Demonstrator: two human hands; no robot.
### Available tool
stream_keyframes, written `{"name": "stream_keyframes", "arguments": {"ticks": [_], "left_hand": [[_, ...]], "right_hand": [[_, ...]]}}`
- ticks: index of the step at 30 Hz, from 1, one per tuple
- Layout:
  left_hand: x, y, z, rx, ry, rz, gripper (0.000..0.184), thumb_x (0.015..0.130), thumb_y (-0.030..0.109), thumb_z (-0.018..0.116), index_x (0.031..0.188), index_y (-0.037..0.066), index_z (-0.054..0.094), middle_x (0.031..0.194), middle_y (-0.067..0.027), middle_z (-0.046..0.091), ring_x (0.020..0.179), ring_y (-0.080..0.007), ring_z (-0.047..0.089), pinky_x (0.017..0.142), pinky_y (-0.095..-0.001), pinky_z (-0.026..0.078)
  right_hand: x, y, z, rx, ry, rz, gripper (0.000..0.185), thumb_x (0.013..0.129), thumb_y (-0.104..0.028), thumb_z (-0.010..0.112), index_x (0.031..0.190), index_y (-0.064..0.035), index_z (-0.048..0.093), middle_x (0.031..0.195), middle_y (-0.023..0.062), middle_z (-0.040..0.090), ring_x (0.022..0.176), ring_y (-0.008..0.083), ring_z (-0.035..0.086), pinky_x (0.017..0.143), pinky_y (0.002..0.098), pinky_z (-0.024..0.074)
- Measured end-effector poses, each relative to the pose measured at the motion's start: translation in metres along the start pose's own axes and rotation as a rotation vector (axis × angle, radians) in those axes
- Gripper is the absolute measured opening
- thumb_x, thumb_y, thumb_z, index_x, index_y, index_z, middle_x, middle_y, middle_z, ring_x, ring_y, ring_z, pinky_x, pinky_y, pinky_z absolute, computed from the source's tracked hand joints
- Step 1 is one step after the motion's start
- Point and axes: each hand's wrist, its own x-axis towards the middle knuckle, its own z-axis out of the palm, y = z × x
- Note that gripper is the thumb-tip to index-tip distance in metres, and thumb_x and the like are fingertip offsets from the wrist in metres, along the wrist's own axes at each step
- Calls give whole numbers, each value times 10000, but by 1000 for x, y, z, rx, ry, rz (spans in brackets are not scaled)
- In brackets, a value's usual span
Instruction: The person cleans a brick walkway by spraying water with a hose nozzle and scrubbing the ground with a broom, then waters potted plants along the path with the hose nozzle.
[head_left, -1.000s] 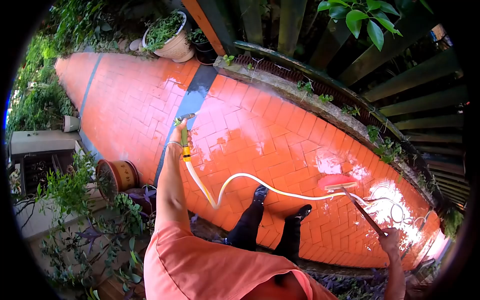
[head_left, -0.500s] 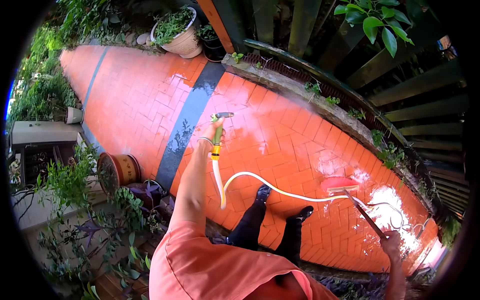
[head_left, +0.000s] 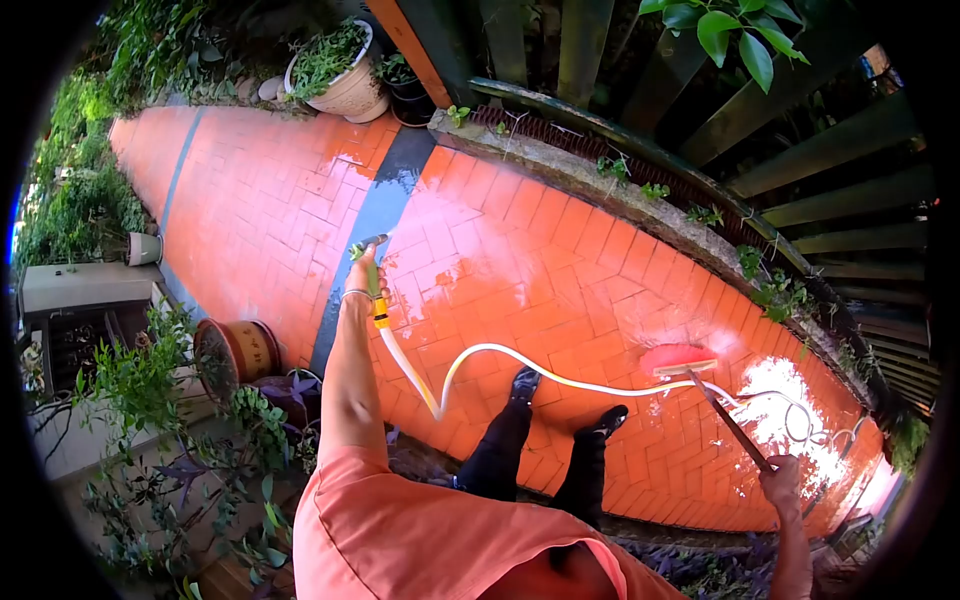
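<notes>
My left hand [head_left: 364,275], arm stretched out, is closed around a green hose nozzle [head_left: 370,246] with a yellow connector. A faint spray of water leaves its tip toward the upper right. From the connector the white and yellow hose [head_left: 520,358] curves across the wet paving past my feet to the right. At the right, my right hand [head_left: 781,482] grips the dark handle of a push broom [head_left: 730,422]. The broom's red head [head_left: 678,357], edged with a pale strip, rests on the orange tiles.
Wet orange brick paving [head_left: 560,290] is crossed by a dark band [head_left: 372,220]. A stone curb [head_left: 590,185] and slatted fence [head_left: 830,150] run along the upper right. A white planter [head_left: 352,92] stands at the top, a brown pot [head_left: 250,348] and leafy plants at left.
My left hand has swung to the left with the nozzle, drawing the hose near it along. My right hand and the broom have hardly moved.
</notes>
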Motion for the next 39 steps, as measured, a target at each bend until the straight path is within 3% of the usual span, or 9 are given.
{"name": "stream_keyframes", "arguments": {"ticks": [6,9,13,15,17,18,27,33,39], "left_hand": [[-7,0,48,106,-134,-58,494,801,529,617,664,86,449,518,-20,404,395,-162,385,379,-309,340],[1,6,36,93,-89,-61,510,800,547,605,645,87,449,501,-35,409,393,-172,404,373,-319,347],[7,14,12,70,36,-17,519,800,557,597,631,89,451,496,-35,413,382,-174,400,378,-337,365],[0,14,22,116,-94,-15,520,802,558,594,630,89,450,495,-37,416,380,-177,400,381,-339,367],[-1,12,31,111,-141,-52,523,802,561,591,634,87,449,500,-35,415,387,-173,403,381,-337,365],[0,11,32,107,-124,-39,520,802,563,590,639,90,448,504,-31,412,390,-169,400,381,-334,362],[-4,-3,54,82,-201,-86,493,807,538,608,664,96,443,514,-24,409,401,-158,410,372,-318,343],[8,-10,52,109,-119,-127,528,760,576,636,660,95,443,529,-29,434,406,-151,416,379,-303,344],[2,-49,72,225,-345,-132,435,780,509,638,664,131,456,527,1,412,399,-134,395,364,-289,338]], "right_hand": [[16,-12,-13,54,-241,109,161,649,-27,637,792,34,679,655,219,618,584,331,623,541,399,483],[10,-9,-13,-13,-154,-67,156,643,-20,627,781,36,674,633,221,601,569,337,613,538,400,476],[6,-6,-7,108,-182,130,140,647,-8,614,767,43,666,674,237,606,616,363,616,565,401,477],[10,-7,-5,40,-231,90,158,649,-8,619,788,48,668,692,245,611,652,355,631,582,399,484],[8,-21,-14,48,-60,-2,183,649,-13,632,814,59,669,702,244,619,669,345,640,595,392,493],[12,-31,-21,54,-136,139,200,650,-19,643,830,66,669,725,240,630,686,342,645,609,384,501],[19,-34,-23,31,-208,149,198,641,-19,650,819,64,671,696,229,629,651,340,642,589,380,501],[20,-2,-4,0,-202,93,180,635,-16,654,804,40,683,699,213,637,636,321,642,574,376,499],[27,-22,-14,45,-245,204,190,639,1,649,822,37,685,712,202,646,646,295,647,593,370,508]]}}
